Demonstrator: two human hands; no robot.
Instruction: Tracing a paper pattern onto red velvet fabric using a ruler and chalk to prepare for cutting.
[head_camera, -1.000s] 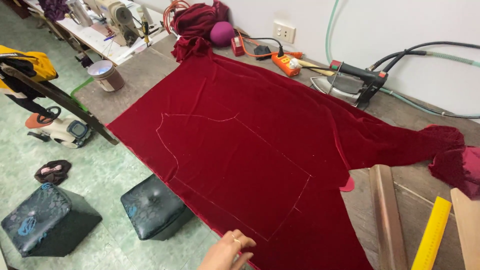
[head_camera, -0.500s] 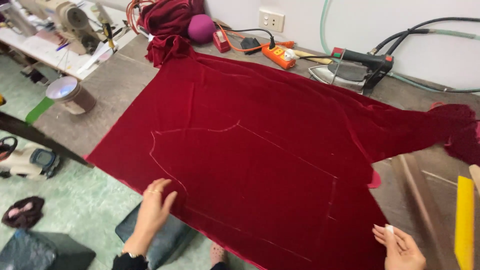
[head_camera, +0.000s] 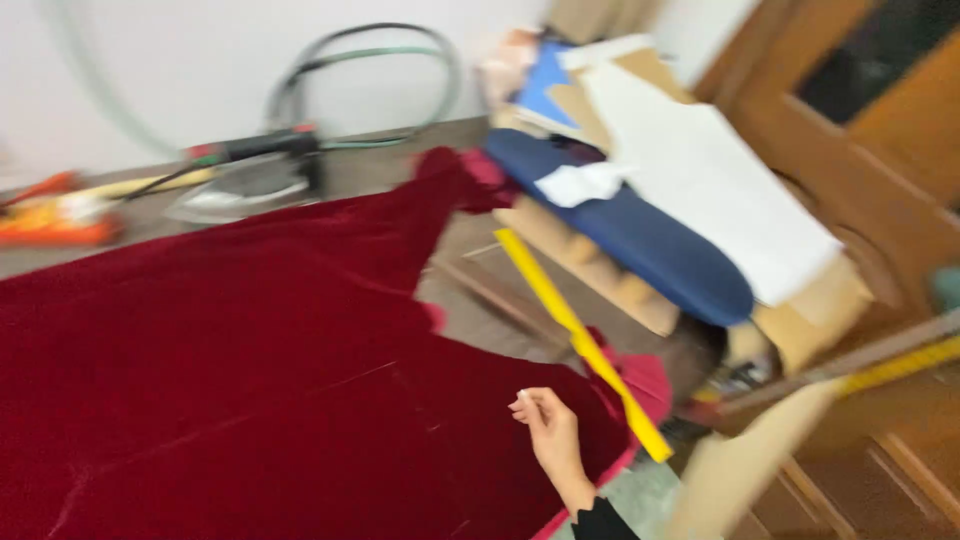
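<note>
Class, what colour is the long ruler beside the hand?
Yellow; the ruler shows in the head view.

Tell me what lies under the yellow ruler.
The yellow ruler slants across bare grey table top at its far end and over the red velvet fabric's pink-edged corner nearer the right hand. What the fabric covers beneath cannot be seen.

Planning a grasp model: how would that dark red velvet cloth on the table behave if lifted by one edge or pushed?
The red velvet cloth would probably go floppy: it lies flat and follows the table. A push would likely bunch it up instead of sliding it whole. The right hand over its edge seems to pinch something small and white, possibly chalk.
</note>
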